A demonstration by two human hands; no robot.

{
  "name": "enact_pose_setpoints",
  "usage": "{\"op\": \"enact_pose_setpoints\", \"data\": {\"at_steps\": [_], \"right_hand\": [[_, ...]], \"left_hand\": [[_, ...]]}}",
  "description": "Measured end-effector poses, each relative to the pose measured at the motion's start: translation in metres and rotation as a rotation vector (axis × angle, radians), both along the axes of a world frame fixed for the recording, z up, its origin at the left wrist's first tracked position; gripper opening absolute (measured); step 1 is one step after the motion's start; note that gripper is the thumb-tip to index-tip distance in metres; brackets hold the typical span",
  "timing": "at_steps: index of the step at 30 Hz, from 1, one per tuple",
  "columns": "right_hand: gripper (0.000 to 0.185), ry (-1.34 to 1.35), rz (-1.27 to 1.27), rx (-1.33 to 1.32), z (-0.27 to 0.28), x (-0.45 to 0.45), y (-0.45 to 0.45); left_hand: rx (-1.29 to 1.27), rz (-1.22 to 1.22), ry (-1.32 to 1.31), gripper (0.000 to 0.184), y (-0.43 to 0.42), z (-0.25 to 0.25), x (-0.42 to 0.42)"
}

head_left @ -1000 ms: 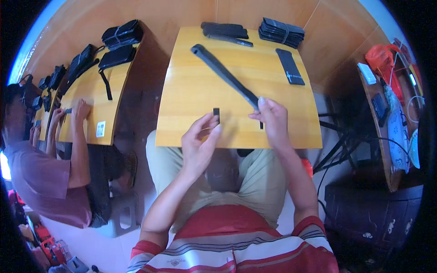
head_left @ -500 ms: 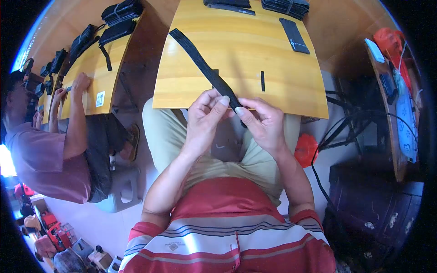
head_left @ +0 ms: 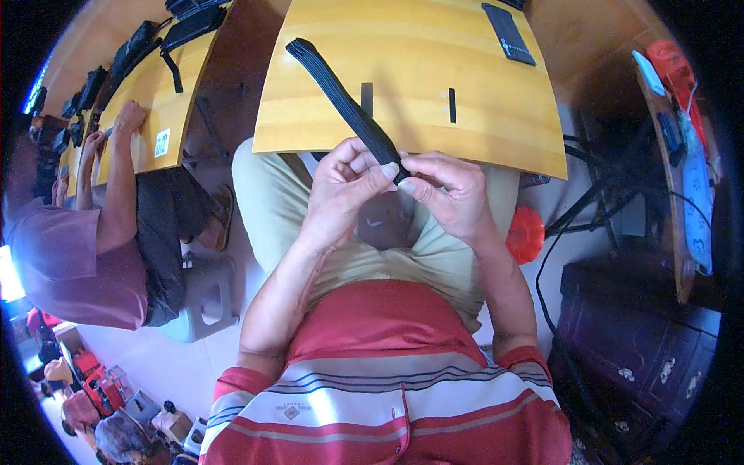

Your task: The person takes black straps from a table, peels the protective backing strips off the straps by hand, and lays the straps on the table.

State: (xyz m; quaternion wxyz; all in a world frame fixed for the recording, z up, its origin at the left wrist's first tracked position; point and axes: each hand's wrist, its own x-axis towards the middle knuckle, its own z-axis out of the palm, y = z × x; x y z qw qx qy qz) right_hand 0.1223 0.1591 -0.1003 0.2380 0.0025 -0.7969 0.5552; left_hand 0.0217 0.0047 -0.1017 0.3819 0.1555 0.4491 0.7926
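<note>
A long black ribbed strip (head_left: 339, 94) slants from the upper left down to my hands at the table's front edge. My left hand (head_left: 349, 186) is closed on it near its lower end. Right beside it, my right hand (head_left: 448, 192) pinches the tip of the same end between thumb and fingers. Behind the strip, a dark slot-like mark or small black piece (head_left: 366, 99) shows on the wooden table (head_left: 294, 132). A second narrow black one (head_left: 452, 105) is to its right. A flat black pouch with small lettering (head_left: 508, 34) lies at the back right.
At the left, a co-worker (head_left: 70, 248) sits at another table (head_left: 174, 116) with black pouches (head_left: 194, 27) on it. On the right are a narrow shelf (head_left: 659, 170), a red bowl-like object (head_left: 526, 235) on the floor, black cables (head_left: 542, 294) and a dark cabinet (head_left: 635, 341).
From one second ago, my hands have come together on the strip's lower end, which my right hand alone held before. The view has tilted down, so the table appears higher.
</note>
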Motion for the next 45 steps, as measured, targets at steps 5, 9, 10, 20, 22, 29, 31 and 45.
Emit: {"op": "enact_pose_setpoints", "data": {"at_steps": [5, 9, 10, 20, 22, 29, 31, 45], "right_hand": [[0.026, -0.021, 0.033, 0.065, -0.005, 0.006, 0.000], [0.029, -0.025, 0.028, 0.059, -0.001, 0.007, -0.008], [0.029, -0.012, 0.014, 0.095, -0.002, 0.007, -0.010], [0.031, 0.033, -0.014, 0.161, -0.008, 0.006, -0.012], [0.031, 0.044, -0.015, 0.151, -0.011, 0.005, -0.012], [0.031, 0.031, 0.004, 0.136, -0.010, 0.004, -0.012], [0.031, 0.046, 0.002, 0.162, -0.011, 0.004, -0.011], [0.031, 0.045, 0.008, 0.190, -0.011, 0.002, -0.008]], "left_hand": [[0.028, -0.071, -0.092, 0.031, -0.006, -0.002, 0.002], [0.045, -0.080, -0.134, 0.032, -0.009, 0.001, 0.004], [0.054, -0.081, -0.139, 0.033, -0.010, 0.001, 0.004], [0.037, -0.080, -0.184, 0.038, -0.014, -0.006, 0.006], [0.027, -0.092, -0.196, 0.037, -0.015, -0.008, 0.005], [0.050, -0.103, -0.202, 0.036, -0.015, -0.011, 0.004], [0.051, -0.089, -0.222, 0.036, -0.013, -0.007, 0.006], [-0.001, -0.074, -0.169, 0.035, -0.011, -0.013, 0.003]]}}
